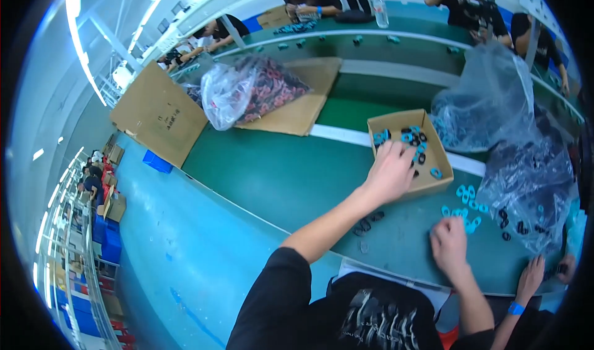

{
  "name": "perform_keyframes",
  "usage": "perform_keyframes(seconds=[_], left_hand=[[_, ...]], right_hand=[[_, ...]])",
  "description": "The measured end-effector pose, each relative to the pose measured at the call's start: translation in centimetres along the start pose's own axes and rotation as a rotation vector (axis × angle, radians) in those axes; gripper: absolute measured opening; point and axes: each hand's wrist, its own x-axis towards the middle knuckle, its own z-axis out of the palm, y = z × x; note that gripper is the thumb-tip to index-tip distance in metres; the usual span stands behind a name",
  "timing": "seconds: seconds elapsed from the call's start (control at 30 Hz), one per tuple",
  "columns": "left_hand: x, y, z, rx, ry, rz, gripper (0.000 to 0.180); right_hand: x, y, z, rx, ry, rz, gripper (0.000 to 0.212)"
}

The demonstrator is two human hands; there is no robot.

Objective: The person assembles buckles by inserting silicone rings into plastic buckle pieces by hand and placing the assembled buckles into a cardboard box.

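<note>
My left hand [391, 172] reaches over the near left side of a shallow cardboard box [443, 190]. Its fingers bend down among small black and teal oval ring pieces [422, 147]; what they pinch, if anything, is hidden. On the green table [247, 183], my right hand [448, 243] rests with curled fingers against a loose group of teal ring pieces [465, 217]. Whatever lies under those fingertips cannot be made out. Several black ring pieces [366, 224] lie near my left forearm, with a greyish clear piece [364, 247] beside them.
Clear plastic bags [489, 96] of pieces stand right of the box. A bag of dark and red pieces [272, 93] lies on flattened cardboard [315, 102]. A co-worker's hand [531, 277] works at the right edge. Other people sit across a raised shelf holding a bottle [380, 12].
</note>
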Motion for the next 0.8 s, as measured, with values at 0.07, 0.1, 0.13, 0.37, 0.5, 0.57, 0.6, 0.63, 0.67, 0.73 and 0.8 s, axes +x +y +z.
perform_keyframes(seconds=[0.07,0.1,0.13,0.37,0.5,0.57,0.6,0.63,0.67,0.73,0.8], left_hand=[[-1.8,0.6,-2.0,-0.051,0.059,0.033,0.03],[-3.5,1.0,-3.3,-0.072,0.069,0.026,0.024],[-5.5,1.2,-4.2,-0.09,0.049,0.027,0.02],[-18.7,3.9,-4.6,0.018,-0.071,-0.251,0.031],[-18.7,2.8,-1.7,-0.146,-0.032,-0.218,0.029],[-17.9,2.5,-1.4,-0.152,0.022,-0.213,0.027],[-17.6,2.2,-1.4,-0.177,0.04,-0.192,0.026],[-17.8,1.8,-1.1,-0.188,0.065,-0.203,0.026],[-18.0,1.8,-1.3,-0.182,0.088,-0.208,0.026],[-18.5,2.2,-1.5,-0.137,0.088,-0.2,0.027],[-18.5,2.6,-1.7,-0.108,0.077,-0.177,0.023]], right_hand=[[-2.2,-0.8,0.7,0.069,-0.021,0.027,0.019],[-2.5,-1.4,0.4,0.066,-0.008,0.012,0.019],[-2.8,-2.0,-0.4,0.076,-0.015,0.025,0.022],[1.0,-4.1,0.2,0.157,-0.121,-0.036,0.047],[5.4,-7.5,3.8,0.13,-0.321,-0.146,0.054],[6.4,-7.4,6.0,0.083,-0.294,-0.244,0.049],[6.8,-6.9,6.6,0.123,-0.281,-0.226,0.041],[7.0,-6.4,7.0,0.162,-0.269,-0.2,0.033],[7.2,-6.0,6.9,0.154,-0.275,-0.223,0.033],[7.1,-5.1,6.4,0.207,-0.258,-0.133,0.021],[7.3,-4.1,6.1,0.238,-0.225,-0.149,0.02]])
